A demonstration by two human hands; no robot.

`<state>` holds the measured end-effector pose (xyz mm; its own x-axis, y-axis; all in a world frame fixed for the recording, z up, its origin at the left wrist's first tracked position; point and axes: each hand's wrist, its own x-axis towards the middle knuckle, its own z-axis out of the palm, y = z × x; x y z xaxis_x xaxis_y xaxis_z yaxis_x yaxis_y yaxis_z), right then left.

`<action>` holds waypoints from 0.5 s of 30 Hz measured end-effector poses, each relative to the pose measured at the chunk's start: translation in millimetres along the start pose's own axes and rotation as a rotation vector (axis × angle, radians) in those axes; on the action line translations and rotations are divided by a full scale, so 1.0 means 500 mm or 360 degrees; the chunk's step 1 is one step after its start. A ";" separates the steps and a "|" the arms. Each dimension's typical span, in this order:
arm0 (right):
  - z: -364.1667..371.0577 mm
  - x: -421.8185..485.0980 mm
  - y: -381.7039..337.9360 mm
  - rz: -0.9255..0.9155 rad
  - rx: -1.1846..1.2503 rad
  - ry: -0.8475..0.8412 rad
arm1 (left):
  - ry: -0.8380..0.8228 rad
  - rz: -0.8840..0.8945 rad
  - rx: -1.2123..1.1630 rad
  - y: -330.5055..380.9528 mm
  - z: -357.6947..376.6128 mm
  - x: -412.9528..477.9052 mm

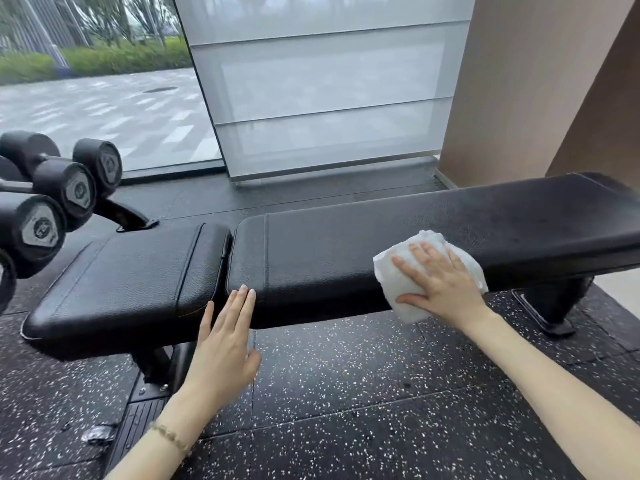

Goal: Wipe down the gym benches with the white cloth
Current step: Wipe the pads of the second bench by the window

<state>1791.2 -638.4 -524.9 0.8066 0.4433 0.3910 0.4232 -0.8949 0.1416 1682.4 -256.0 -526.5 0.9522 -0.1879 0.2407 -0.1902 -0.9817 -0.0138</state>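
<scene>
Right hand (446, 289) flat, fingers spread, presses cloth (391, 282) on bench (346, 237) near edge. Left hand (225, 344) fingers straight, tips touching bench edge, holds nothing

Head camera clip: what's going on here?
A person is wiping a black gym bench. The right hand presses a white cloth flat on the long pad, near its front edge. The left hand, held flat, touches the front edge beside the gap between the two pads. Dumbbells sit off to the left.
</scene>
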 end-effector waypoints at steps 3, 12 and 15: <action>-0.007 0.003 -0.007 0.0082 -0.0019 -0.0044 | -0.0087 0.0000 0.0018 -0.003 -0.009 0.005; -0.005 0.046 -0.157 0.0050 -0.0036 0.0052 | -0.0067 -0.0126 -0.0012 0.018 -0.012 0.006; 0.000 0.074 -0.238 -0.0050 -0.0011 0.0092 | 0.0090 -0.0247 -0.0007 0.059 -0.014 0.011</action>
<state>1770.7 -515.5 -527.1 0.7676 0.4677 0.4382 0.4451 -0.8810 0.1607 1680.3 -285.6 -519.0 0.9554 -0.0317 0.2936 -0.0430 -0.9986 0.0322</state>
